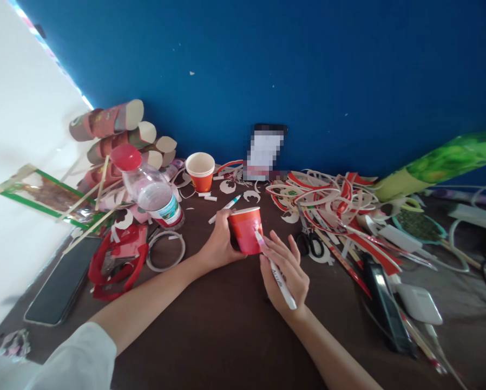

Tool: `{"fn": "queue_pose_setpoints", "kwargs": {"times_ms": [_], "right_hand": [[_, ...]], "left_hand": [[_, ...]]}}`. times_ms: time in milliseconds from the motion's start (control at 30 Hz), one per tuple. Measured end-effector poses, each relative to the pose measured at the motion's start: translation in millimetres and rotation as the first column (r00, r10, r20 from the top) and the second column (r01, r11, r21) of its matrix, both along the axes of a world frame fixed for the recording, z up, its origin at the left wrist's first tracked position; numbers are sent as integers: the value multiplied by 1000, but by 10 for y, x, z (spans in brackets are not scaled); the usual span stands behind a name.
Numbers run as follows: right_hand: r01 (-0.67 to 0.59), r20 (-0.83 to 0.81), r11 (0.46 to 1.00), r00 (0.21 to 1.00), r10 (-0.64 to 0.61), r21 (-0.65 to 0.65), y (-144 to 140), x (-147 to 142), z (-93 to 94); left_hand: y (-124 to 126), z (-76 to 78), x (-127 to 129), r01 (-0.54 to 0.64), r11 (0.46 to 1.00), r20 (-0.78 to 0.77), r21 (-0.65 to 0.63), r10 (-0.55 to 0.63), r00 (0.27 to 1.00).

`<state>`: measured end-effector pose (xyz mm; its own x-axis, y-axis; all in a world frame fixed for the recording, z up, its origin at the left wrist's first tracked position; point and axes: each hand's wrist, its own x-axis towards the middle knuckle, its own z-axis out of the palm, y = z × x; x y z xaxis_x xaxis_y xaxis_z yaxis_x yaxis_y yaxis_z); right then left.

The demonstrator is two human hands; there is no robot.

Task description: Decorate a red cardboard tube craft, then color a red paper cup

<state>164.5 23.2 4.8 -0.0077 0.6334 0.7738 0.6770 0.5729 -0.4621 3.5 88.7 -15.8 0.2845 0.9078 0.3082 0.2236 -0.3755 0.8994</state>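
**Marker Meets Red Cup on a Cluttered Craft Table**

A dark brown table point(227, 325) stood against a blue wall, littered with paper scraps. Near its middle, the left hand point(218, 246) was wrapped around a red paper cup point(246, 230), fingers closed on its far side and holding it tilted on the tabletop. The right hand point(286, 273) gripped a white marker point(274, 271), its tip touching the cup's right side. Just right lay black scissors point(310, 242) and red-and-white cut strips point(332, 197). To the left sat 1 plastic water bottle point(149, 189); farther back, 1 upright orange cup point(200, 170).
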Motion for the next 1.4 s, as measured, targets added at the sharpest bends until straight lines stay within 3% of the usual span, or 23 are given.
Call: {"fn": "queue_pose_setpoints", "kwargs": {"times_ms": [100, 333, 533, 733, 900, 1100, 1267, 1400], "right_hand": [[-18, 28, 1000, 999, 18, 7, -10, -13, 2], [80, 12, 996, 997, -80, -38, 6, 13, -12], [-7, 42, 1000, 999, 7, 4, -14, 0, -23], [93, 5, 995, 996, -93, -36, 4, 17, -17], [11, 27, 1000, 1000, -11, 1, -11, 3, -5], [102, 15, 994, 995, -101, -49, -2, 16, -5], [15, 33, 1000, 999, -14, -9, -21, 10, 7], [53, 33, 998, 998, -52, -26, -13, 12, 4]], "left_hand": [[1, 3, -2, -2, 1000, 6, -6, 2, 1000], [-8, 11, -5, 1, 1000, 3, -16, -1, 1000], [-2, 9, -3, -1, 1000, 0, -12, 1, 1000], [-4, 22, -6, -8, 1000, -11, -11, 8, 1000], [-5, 37, -5, 3, 1000, -7, -21, -3, 1000], [-10, 33, 2, -10, 1000, -2, -14, 10, 1000], [-10, 35, -3, -7, 1000, -8, -15, 7, 1000], [-11, 36, -5, -10, 1000, -4, -30, 10, 1000]]}}
